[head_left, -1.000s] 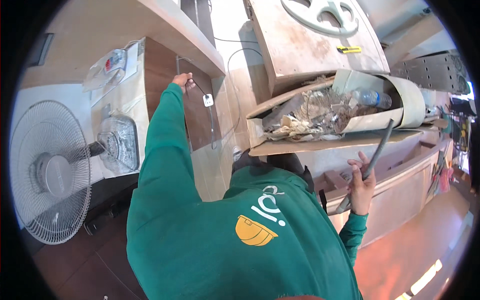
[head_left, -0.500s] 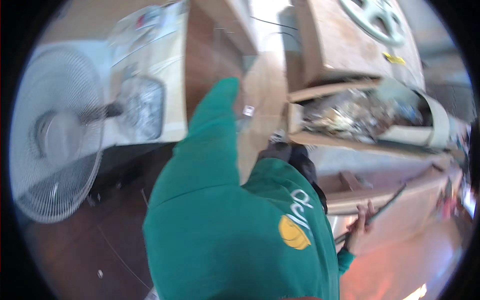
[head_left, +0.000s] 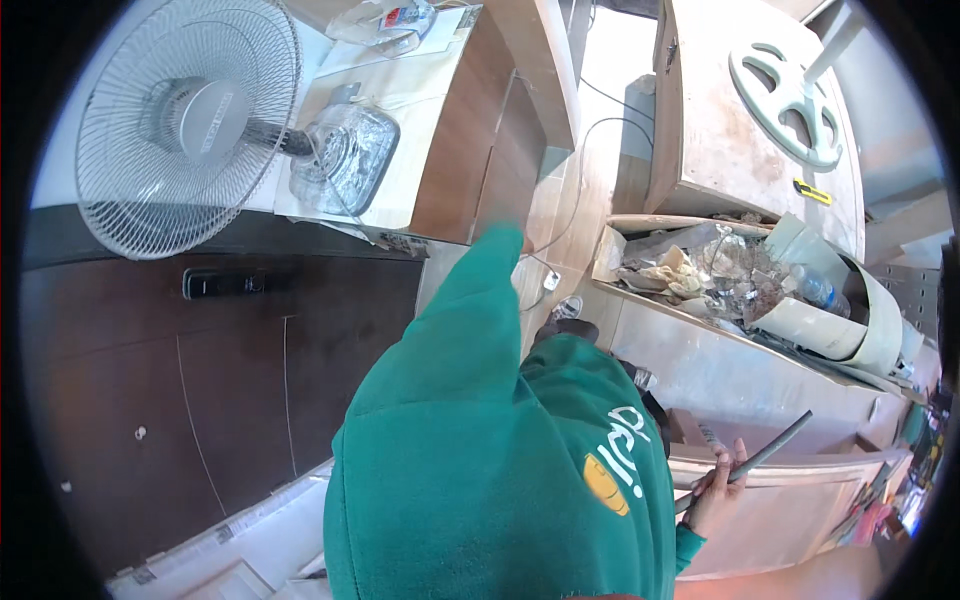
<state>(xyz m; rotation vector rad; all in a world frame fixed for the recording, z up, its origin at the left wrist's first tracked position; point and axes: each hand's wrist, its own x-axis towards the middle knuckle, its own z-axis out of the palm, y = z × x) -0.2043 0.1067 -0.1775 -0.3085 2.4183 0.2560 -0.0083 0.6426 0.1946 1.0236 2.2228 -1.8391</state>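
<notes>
Moving a cord (head_left: pixel 541 262) with its white socket (head_left: pixel 551 282) seems in hand; the left hand (head_left: pixel 527 244) is mostly hidden, grip unclear. The right hand (head_left: pixel 716 490) wraps a grey rod (head_left: pixel 778 443). Next likely needs cord slack.

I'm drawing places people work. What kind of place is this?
Looks like a workshop or a room being renovated: there's an open box of scraps, and a yellow cutter lying on an unfinished-looking cabinet.
</notes>
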